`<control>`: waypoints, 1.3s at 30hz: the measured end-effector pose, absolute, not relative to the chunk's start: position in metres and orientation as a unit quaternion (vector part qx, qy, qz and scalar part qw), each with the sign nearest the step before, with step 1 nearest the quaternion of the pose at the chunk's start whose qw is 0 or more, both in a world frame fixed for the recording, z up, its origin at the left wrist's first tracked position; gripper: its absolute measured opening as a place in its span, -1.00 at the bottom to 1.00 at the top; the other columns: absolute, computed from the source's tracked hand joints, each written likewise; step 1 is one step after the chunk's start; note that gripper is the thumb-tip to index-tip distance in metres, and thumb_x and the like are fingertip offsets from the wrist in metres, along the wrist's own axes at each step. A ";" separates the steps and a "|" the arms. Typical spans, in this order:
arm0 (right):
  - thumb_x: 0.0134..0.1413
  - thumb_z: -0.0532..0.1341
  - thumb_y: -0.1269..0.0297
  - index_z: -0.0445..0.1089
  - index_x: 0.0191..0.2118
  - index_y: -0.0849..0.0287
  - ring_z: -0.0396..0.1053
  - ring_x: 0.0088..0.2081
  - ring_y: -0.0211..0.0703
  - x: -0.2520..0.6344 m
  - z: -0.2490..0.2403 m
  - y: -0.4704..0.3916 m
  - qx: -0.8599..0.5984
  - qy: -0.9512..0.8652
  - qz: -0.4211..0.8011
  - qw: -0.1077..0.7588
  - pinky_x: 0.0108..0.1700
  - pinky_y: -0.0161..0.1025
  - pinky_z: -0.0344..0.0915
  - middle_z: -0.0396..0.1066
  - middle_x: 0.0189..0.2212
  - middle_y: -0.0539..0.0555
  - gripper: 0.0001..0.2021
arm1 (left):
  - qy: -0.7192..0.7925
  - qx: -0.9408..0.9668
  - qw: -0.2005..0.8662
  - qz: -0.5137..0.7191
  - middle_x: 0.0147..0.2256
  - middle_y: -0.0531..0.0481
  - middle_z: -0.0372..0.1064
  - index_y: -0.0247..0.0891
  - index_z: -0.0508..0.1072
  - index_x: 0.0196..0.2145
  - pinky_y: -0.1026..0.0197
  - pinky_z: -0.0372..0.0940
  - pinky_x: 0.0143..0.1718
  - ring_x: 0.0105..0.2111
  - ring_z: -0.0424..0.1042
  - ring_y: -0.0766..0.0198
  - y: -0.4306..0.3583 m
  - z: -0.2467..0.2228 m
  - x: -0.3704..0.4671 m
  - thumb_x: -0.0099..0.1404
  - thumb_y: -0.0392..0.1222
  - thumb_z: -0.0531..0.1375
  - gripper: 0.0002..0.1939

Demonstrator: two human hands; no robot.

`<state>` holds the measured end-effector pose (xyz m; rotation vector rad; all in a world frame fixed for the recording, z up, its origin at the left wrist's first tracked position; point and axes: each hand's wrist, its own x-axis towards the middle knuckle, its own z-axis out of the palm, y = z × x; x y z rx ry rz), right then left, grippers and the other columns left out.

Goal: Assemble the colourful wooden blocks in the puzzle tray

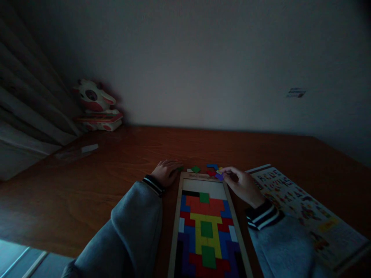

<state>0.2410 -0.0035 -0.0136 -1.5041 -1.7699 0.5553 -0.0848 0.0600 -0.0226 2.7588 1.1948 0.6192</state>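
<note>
A wooden-framed puzzle board [175,231] lies in front of me, largely filled with flat coloured block pieces. My left hand [166,173] rests palm down on the table by its top left corner, fingers stretched out. At those fingertips is a dark green piece [180,168], partly covered. Past the top right corner, my right hand [242,184] pinches at a small yellow puzzle piece [220,169]. Close to it lie a purple piece [219,177], a red piece [211,173] and a blue piece [212,166]. A green square piece [196,169] sits behind the frame's top edge.
A printed sheet [301,212] with coloured pattern pictures lies on the right of the brown table [130,150]. A white and red animal-shaped toy [98,106] stands at the back left, near a curtain [26,96]. The wall [203,69] rises behind the table.
</note>
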 end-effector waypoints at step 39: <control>0.20 0.16 0.21 0.54 -0.25 0.06 0.54 -0.38 -0.15 0.220 0.012 -0.023 -0.518 -0.772 0.246 0.275 -0.35 -0.25 0.42 0.60 -0.36 0.02 -0.81 | 0.200 0.937 0.035 0.284 -0.17 -0.16 0.52 -0.27 0.50 -0.07 0.08 0.37 -0.07 -0.16 0.47 0.16 0.038 -0.015 -0.051 0.39 -0.29 0.06 -0.74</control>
